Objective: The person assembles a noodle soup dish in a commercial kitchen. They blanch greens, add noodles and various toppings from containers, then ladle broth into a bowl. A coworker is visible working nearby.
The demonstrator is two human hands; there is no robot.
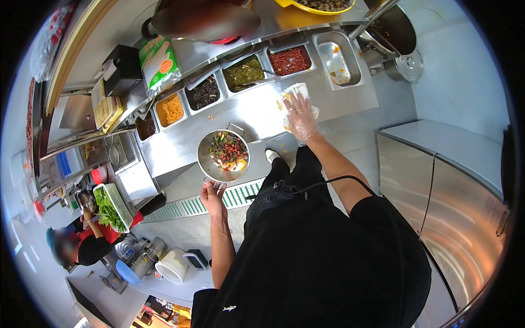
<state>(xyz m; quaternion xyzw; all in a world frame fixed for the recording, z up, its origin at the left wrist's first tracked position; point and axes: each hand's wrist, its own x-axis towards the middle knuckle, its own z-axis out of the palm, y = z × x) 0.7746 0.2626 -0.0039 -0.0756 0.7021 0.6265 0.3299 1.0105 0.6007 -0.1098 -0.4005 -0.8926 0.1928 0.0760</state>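
Observation:
My left hand (214,198) is closed on the near wire handle of a round metal bowl (200,154). Inside the bowl lie mixed bits: red pieces, dark shreds, green bits and a little orange. The bowl is held over the front edge of the steel counter (252,120), its second handle pointing away from me. My right hand (301,117), in a thin clear plastic glove, lies flat with fingers spread on a crumpled white cloth or paper towel (313,111). Orange stains mark the towel, which rests on the counter near its front edge.
Behind lie steel pans of orange strips (169,110), dark pieces (205,93), green pickles (244,74) and red bits (289,61). A pan with scraps (335,61) is at right. Another person (90,240) works beside a basket of greens (112,208). A steel cabinet (437,180) stands at right.

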